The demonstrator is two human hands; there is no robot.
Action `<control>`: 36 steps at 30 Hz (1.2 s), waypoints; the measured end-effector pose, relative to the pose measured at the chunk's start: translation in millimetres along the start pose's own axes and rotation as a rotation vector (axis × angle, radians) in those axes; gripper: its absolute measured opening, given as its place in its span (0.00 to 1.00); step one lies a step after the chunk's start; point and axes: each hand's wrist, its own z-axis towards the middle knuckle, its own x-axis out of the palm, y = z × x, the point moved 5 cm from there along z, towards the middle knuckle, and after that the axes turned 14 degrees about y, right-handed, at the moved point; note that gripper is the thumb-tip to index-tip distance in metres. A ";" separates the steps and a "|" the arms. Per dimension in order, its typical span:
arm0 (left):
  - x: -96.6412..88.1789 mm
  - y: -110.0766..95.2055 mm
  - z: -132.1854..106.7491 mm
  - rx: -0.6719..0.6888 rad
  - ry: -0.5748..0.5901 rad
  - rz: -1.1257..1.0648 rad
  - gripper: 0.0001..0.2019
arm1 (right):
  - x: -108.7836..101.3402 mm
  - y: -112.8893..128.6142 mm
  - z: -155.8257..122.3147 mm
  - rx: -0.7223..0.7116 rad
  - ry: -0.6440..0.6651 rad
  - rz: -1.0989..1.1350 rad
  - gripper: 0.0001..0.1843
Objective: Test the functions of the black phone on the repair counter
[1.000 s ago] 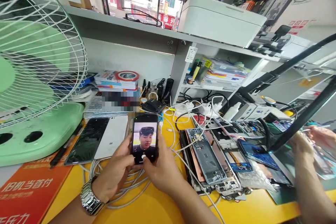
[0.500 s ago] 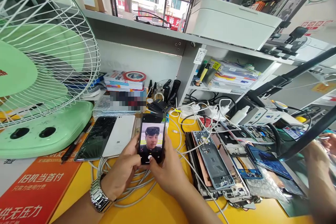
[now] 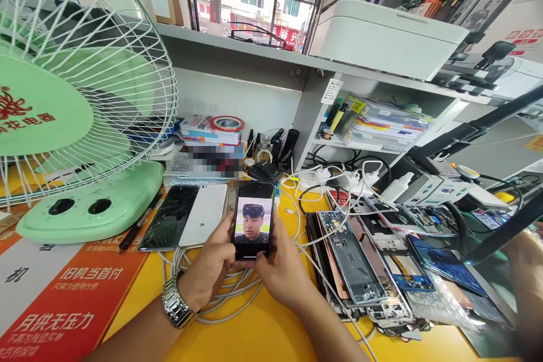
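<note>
I hold a black smartphone (image 3: 253, 220) upright over the yellow table (image 3: 263, 334) with both hands. Its lit screen shows a camera picture of a person wearing a headset. My left hand (image 3: 207, 268), with a metal watch on the wrist, grips the phone's left edge. My right hand (image 3: 282, 271) wraps round its right edge and bottom, thumb at the lower screen. A bundle of white cables (image 3: 231, 302) lies under my hands.
A green fan (image 3: 63, 124) stands at the left. Two phones (image 3: 186, 216) lie flat behind my hands. Opened phone frames and boards (image 3: 360, 266) are spread at the right. Another person's arm (image 3: 524, 288) works at the far right. Shelves with a white printer (image 3: 386, 39) rise behind.
The view has swung left, so everything sits further right in the picture. My right thumb has slid off the round on-screen button. My hands keep the same hold on the phone.
</note>
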 end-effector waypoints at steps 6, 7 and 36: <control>-1.8 -0.2 0.3 0.030 0.019 -0.021 0.45 | 1.2 0.7 1.6 -0.065 0.056 0.143 0.50; -2.4 0.1 0.3 0.032 0.017 -0.029 0.45 | 1.3 0.5 2.0 -0.066 0.059 0.159 0.50; -2.4 -1.0 0.1 0.054 0.058 -0.067 0.42 | -0.1 -4.4 -0.3 -0.014 0.077 0.197 0.47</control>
